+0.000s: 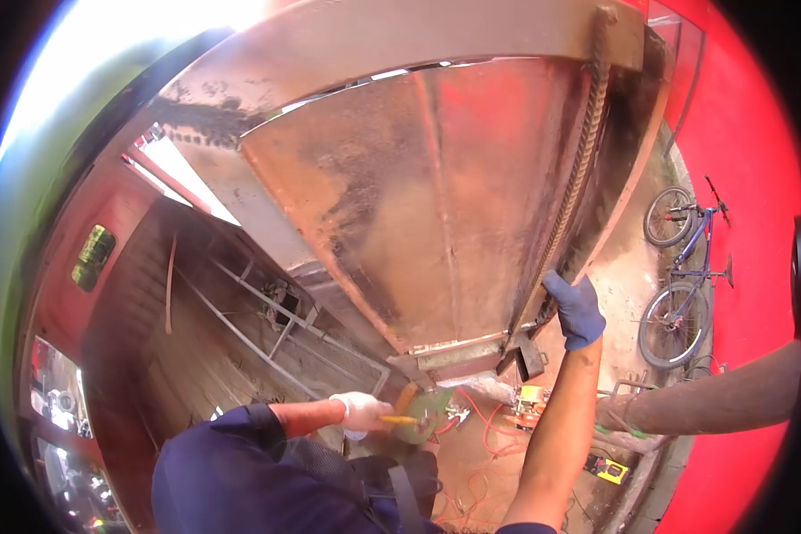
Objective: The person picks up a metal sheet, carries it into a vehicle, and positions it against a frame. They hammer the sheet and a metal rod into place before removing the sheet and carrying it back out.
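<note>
Holds a yellow-handled tool [400, 419] in the white-gloved left hand [361, 412], low in front of the navy-clad torso [267, 481], with fingers curled closed around the handle. Points the tool's far end at a round green thing [436, 405]; too blurred there to make out its head. Reaches the blue-gloved right hand [578, 313] forward and higher, to the lower stretch of a rusty ribbed steel bar [582, 142]. Lifts the thumb of that hand toward the bar; cannot tell whether to call it a firm grip or only a touch, with the other fingers partly hidden. Faces a large rust-stained metal panel [383, 205], broad at the top and narrow at the foot, with the bar running down along its right side. Has a pale metal frame [292, 334] off to the left, and an orange hose [482, 416] looped over the ground below. Has an orange-and-yellow machine [529, 402] just left of the right forearm, and a yellow device [607, 468] to its right. Farther right, includes another person's forearm [712, 396] reaching in, and a blue bicycle [692, 245] near a red wall [748, 231].
</note>
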`<move>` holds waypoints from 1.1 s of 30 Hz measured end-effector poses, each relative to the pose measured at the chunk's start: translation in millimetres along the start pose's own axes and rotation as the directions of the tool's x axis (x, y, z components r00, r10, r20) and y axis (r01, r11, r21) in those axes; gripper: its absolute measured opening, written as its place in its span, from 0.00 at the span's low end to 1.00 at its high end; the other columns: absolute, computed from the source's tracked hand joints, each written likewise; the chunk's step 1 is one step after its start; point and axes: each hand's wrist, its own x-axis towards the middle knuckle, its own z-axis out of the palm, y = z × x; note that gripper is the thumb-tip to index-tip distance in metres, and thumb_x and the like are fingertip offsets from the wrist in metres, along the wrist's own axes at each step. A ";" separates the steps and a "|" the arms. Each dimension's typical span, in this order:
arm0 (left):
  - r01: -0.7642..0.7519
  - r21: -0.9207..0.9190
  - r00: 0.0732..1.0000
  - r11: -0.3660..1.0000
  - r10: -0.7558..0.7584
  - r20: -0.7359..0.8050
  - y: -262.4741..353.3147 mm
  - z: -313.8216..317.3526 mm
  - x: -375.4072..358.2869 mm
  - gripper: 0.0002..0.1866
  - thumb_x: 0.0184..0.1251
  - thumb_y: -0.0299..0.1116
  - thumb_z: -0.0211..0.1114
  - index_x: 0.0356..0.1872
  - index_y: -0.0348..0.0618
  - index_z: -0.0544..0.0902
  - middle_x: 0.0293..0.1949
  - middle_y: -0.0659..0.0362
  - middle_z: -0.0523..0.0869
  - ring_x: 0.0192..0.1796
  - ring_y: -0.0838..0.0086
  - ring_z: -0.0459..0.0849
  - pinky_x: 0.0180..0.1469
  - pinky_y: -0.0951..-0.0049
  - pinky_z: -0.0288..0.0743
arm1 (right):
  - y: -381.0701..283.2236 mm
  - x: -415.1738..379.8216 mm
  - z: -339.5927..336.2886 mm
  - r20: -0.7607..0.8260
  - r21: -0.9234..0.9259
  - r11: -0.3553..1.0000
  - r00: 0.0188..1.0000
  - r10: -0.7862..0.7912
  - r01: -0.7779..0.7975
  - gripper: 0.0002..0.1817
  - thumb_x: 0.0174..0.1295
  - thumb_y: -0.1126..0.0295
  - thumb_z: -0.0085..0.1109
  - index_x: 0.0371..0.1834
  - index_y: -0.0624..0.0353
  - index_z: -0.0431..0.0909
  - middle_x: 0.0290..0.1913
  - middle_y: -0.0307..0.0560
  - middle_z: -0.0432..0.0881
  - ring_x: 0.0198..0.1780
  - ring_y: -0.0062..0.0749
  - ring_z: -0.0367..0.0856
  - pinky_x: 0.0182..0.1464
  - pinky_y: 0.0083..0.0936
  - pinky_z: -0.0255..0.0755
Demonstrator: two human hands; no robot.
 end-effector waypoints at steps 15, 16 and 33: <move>-0.001 -0.056 1.000 0.998 0.003 0.029 -18.4 37.0 7.6 0.19 0.68 0.41 0.59 0.57 0.49 0.80 0.40 0.46 0.88 0.45 0.48 0.87 0.47 0.52 0.78 | 20.7 13.0 -8.9 -0.053 -0.016 0.998 0.996 -0.066 0.066 0.39 0.59 0.57 0.73 0.70 0.65 0.72 0.65 0.45 0.79 0.65 0.38 0.77 0.70 0.36 0.67; 0.000 -0.058 1.000 0.998 0.002 0.026 -15.3 32.4 6.4 0.19 0.68 0.41 0.59 0.57 0.49 0.80 0.40 0.46 0.88 0.45 0.48 0.87 0.47 0.52 0.78 | 21.5 14.8 -10.0 -0.049 -0.014 0.999 0.998 -0.049 0.048 0.39 0.59 0.57 0.73 0.70 0.65 0.72 0.65 0.45 0.79 0.65 0.38 0.76 0.70 0.36 0.67; 0.030 0.045 0.993 0.999 -0.035 0.111 6.0 28.5 20.2 0.21 0.69 0.43 0.58 0.60 0.50 0.79 0.44 0.44 0.89 0.49 0.46 0.87 0.52 0.50 0.77 | -7.7 8.4 8.5 0.133 0.016 0.999 0.991 0.035 -0.038 0.34 0.63 0.59 0.72 0.68 0.66 0.74 0.55 0.39 0.81 0.56 0.25 0.75 0.62 0.26 0.70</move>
